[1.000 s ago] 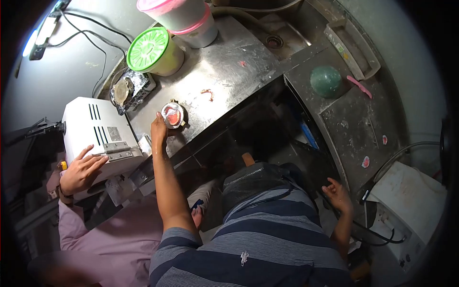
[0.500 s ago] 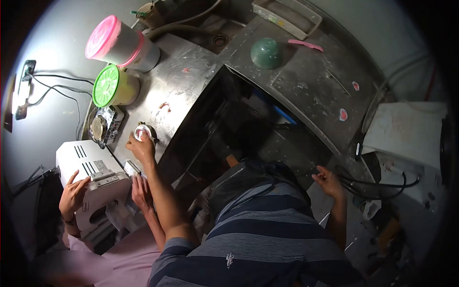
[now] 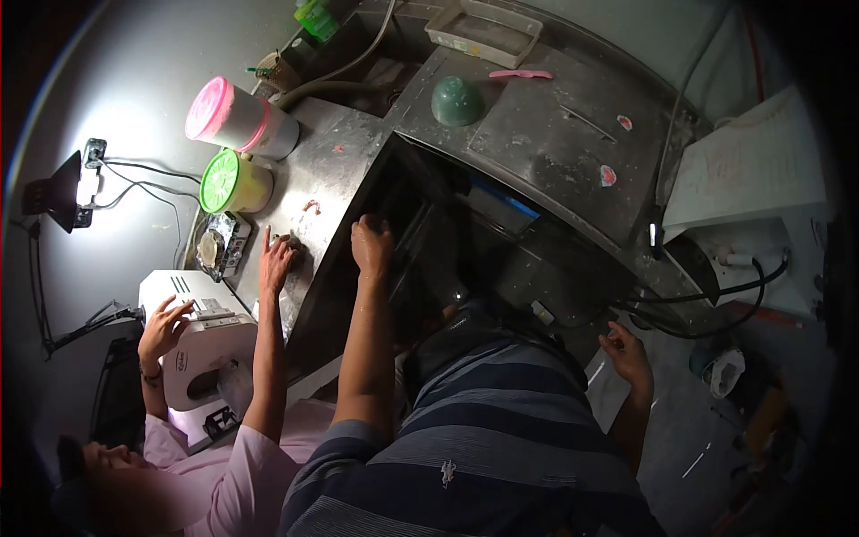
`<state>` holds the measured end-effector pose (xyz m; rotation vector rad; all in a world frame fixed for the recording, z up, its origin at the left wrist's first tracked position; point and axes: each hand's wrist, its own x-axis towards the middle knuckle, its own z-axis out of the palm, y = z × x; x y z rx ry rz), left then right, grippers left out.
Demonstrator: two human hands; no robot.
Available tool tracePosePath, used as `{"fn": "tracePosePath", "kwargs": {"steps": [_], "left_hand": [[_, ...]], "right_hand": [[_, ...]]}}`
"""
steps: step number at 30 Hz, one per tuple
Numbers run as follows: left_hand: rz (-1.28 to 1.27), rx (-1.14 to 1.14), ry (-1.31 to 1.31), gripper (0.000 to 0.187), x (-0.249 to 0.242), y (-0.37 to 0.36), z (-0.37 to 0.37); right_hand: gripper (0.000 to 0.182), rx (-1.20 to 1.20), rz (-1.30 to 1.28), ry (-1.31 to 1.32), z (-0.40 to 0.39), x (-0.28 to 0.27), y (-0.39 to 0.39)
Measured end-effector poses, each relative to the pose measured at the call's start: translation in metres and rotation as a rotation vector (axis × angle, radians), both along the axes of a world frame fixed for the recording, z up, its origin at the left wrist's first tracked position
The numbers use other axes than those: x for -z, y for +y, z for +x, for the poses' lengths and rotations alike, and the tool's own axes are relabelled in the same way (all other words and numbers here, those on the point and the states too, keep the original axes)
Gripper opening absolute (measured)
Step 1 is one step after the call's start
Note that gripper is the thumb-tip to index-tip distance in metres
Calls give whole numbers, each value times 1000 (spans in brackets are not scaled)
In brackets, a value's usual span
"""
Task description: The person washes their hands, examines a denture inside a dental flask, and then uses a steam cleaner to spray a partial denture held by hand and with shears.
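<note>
My left hand (image 3: 371, 247) hangs over the dark gap in front of the metal counter, its fingers curled closed. Whatever it may hold is hidden. On the right side, my right hand (image 3: 627, 355) is held low beside my body, fingers loosely bent and apart, with nothing visible in it. A co-worker's hand (image 3: 276, 265) rests over a small round dark-rimmed object (image 3: 299, 254) on the counter, left of my left hand. The co-worker's other hand (image 3: 162, 330) is at the white boxy machine (image 3: 199, 300).
Buckets with a pink lid (image 3: 208, 106) and a green lid (image 3: 220, 180) stand at the left. Farther right are a green bowl (image 3: 457, 101), a pink knife-shaped tool (image 3: 521, 73) and a white tray (image 3: 483, 32). Black cables (image 3: 716, 297) hang by a white housing (image 3: 747, 179).
My left hand has left the small round object and moved right, over the gap. The co-worker's hand has reached forward onto that object. The view has shifted.
</note>
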<state>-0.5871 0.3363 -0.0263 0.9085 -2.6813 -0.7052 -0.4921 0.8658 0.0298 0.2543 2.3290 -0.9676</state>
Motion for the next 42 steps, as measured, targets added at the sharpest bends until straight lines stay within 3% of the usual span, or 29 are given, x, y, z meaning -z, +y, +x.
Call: {"fn": "tracePosePath", "kwargs": {"steps": [7, 10, 11, 14, 15, 16, 17, 20, 22, 24, 25, 26, 28, 30, 31, 33, 34, 38, 40, 42], "left_hand": [[61, 30, -33, 25, 6, 14, 16], [39, 33, -32, 25, 9, 10, 24], [7, 63, -33, 25, -19, 24, 27], [-112, 159, -137, 24, -9, -4, 29], [-6, 150, -69, 26, -2, -16, 29], [2, 138, -187, 27, 4, -36, 23], [-49, 120, -61, 29, 16, -54, 23], [-115, -69, -39, 37, 42, -120, 14], [-276, -174, -45, 47, 57, -150, 8], [-193, -412, -89, 59, 65, -167, -4], [22, -568, -105, 66, 42, -149, -14], [18, -558, -108, 66, 40, -147, -20], [63, -731, -144, 71, 35, -156, -24], [62, -711, -115, 67, 44, -169, -29], [69, -693, -78, 64, 50, -176, -31], [44, -696, -81, 51, 38, -165, -36], [35, -703, -86, 51, 43, -171, -34], [-174, -327, 64, 36, 55, -181, -31], [-194, -274, 8, 31, 50, -179, -31], [-264, -208, 31, 26, 52, -175, -27]], "right_hand": [[59, 43, 5, 62, 21, 14, 28], [52, 57, 23, 103, 28, 15, 31], [55, 51, -25, 74, 30, 22, 33], [57, 91, -163, 89, 23, 20, 34], [55, 116, -156, 108, 18, 16, 34], [53, 132, -159, 127, 11, 12, 35], [52, 168, -138, 216, 5, 6, 37], [45, 332, -91, 509, -27, 7, 45], [34, 488, 78, 726, -58, -25, 42], [21, 713, -97, 942, -78, -31, 55], [16, 834, -127, 1072, -82, -35, 66], [13, 955, -157, 1203, -81, -38, 83], [18, 967, -478, 1335, -74, -24, 136], [26, 959, 140, 1223, -96, -23, 156], [26, 956, 137, 1210, -104, -22, 161], [43, 1133, -497, 827, -111, -18, 167], [43, 1131, -500, 814, -115, -16, 168], [54, 972, -400, 783, -133, -2, 177], [57, 931, -174, 800, -135, -6, 181], [55, 939, -107, 798, -142, -6, 183]]}}
